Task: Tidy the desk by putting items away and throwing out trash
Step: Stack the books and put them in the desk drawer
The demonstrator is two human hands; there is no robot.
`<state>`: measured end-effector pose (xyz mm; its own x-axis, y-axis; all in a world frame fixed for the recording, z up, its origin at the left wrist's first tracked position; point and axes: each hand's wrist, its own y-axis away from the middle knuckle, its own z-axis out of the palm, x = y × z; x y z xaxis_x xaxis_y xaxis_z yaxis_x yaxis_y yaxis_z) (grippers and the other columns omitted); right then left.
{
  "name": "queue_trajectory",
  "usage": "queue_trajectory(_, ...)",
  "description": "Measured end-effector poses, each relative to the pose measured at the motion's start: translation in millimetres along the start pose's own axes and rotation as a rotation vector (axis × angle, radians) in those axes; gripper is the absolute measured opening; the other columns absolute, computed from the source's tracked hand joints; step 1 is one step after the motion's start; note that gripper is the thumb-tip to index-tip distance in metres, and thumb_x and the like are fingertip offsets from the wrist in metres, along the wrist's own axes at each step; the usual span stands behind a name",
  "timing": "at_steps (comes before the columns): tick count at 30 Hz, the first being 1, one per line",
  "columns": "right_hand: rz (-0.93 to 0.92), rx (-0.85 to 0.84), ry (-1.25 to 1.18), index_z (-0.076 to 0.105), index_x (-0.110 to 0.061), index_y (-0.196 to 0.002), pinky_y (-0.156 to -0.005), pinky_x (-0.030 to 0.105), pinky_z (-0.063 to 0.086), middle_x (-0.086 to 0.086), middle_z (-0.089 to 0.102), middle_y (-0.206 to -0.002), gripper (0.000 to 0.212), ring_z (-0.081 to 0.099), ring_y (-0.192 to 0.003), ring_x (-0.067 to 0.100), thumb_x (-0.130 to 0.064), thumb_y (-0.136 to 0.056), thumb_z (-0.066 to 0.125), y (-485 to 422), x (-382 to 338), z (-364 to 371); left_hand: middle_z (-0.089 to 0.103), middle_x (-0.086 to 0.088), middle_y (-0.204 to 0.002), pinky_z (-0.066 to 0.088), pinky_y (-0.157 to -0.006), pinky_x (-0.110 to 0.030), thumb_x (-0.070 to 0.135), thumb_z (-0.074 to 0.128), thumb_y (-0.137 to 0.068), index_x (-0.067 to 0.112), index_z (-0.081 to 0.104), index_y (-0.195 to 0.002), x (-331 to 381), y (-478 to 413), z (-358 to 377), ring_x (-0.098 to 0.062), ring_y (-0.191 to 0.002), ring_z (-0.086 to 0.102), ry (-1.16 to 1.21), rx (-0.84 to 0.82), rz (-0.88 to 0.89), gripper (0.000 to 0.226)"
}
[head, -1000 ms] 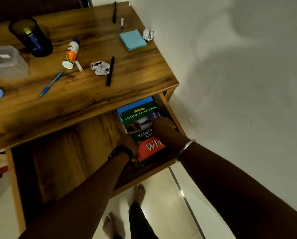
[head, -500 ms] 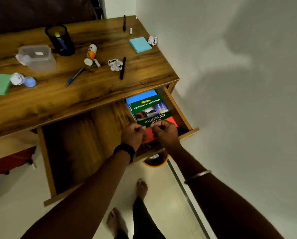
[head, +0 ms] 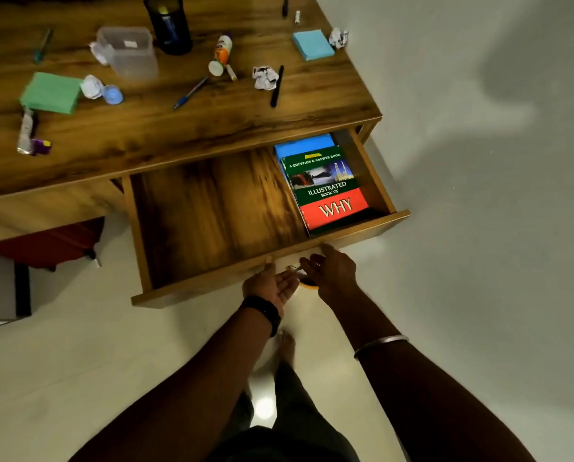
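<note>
The wooden desk (head: 212, 128) has its wide drawer (head: 212, 281) pulled out. At the drawer's right end lies a green and red book (head: 329, 191) on top of a blue one (head: 302, 144). Both hands are just below the drawer's front edge. My left hand (head: 272, 283) is palm up with fingers apart, its thumb against the drawer front. My right hand (head: 334, 271) has its fingertips pinched on a small object (head: 293, 268) above the left palm. Crumpled paper balls (head: 264, 77) (head: 338, 37) (head: 91, 86) lie on the desk top.
On the desk are a black pen (head: 276, 85), blue pen (head: 190, 93), glue bottle (head: 221, 55), blue note pad (head: 312, 45), green pad (head: 50, 92), clear plastic box (head: 129, 51), dark pen cup (head: 169, 25) and a wrapper (head: 25, 131). An orange-rimmed bin (head: 309, 286) peeks out under my hands. A wall stands on the right.
Both hands have come out of the drawer, off the books, and dropped below its front edge. My left hand has opened palm up. The view has pulled back.
</note>
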<state>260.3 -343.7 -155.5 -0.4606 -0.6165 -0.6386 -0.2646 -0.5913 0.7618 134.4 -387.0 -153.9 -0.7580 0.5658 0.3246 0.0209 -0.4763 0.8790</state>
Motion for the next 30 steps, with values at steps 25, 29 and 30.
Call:
queue_trajectory(25,0.044,-0.282,0.016,0.062,0.004,-0.129,-0.085,0.046,0.064,0.028,0.072,-0.12,0.03,0.072,-0.111,0.039,-0.011,-0.102,0.063,-105,-81,128,0.066,-0.024,-0.119,0.057,-0.074,-0.038,0.002,0.059,-0.097,-0.003,0.059,-0.112,138,-88,69,-0.032,-0.1,0.068,0.358,0.062,0.3,0.016)
queue_trajectory(29,0.034,-0.26,0.006,0.06,0.006,-0.13,-0.072,0.041,0.066,0.025,0.073,-0.112,0.032,0.074,-0.091,0.031,-0.012,-0.103,0.061,-126,-96,163,0.065,-0.025,-0.125,0.06,-0.077,-0.039,-0.003,0.055,-0.097,-0.007,0.054,-0.13,170,-103,79,-0.03,-0.097,0.07,0.376,0.058,0.308,0.033)
queue_trajectory(30,0.028,-0.263,0.006,0.06,0.006,-0.131,-0.069,0.039,0.066,0.024,0.072,-0.109,0.032,0.074,-0.086,0.029,-0.011,-0.104,0.06,-129,-100,170,0.066,-0.025,-0.123,0.061,-0.076,-0.039,-0.003,0.055,-0.097,-0.007,0.053,-0.131,178,-106,83,-0.03,-0.098,0.071,0.374,0.058,0.308,0.035)
